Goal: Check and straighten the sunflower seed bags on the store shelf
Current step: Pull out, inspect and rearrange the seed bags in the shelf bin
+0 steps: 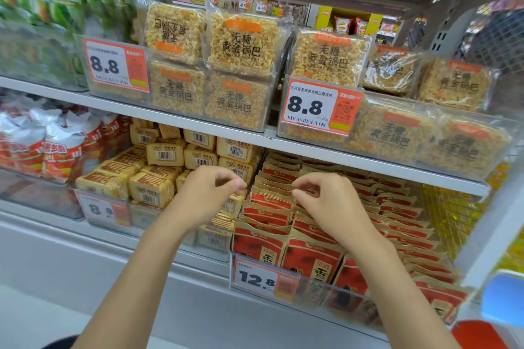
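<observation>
Sunflower seed bags, the red-and-kraft paper ones (pixel 272 244), are being hovered over by both hands tbh. The left hand (pixel 208 193) is held loosely curled with nothing in it. The right hand (pixel 326 202) is curled right at the bag tops, and whether a top is pinched can't be told. (poster A)

Agreed. The rows are stood upright in the clear plastic bin (pixel 354 300) on the lower shelf, behind the white 12.8 price tag (pixel 256 278). If one top gets yanked, its neighbours could be dragged over domino-style. The yellow barcode-labelled snack packs (pixel 166 154) just beside could also get knocked by the left wrist. (poster B)
</observation>
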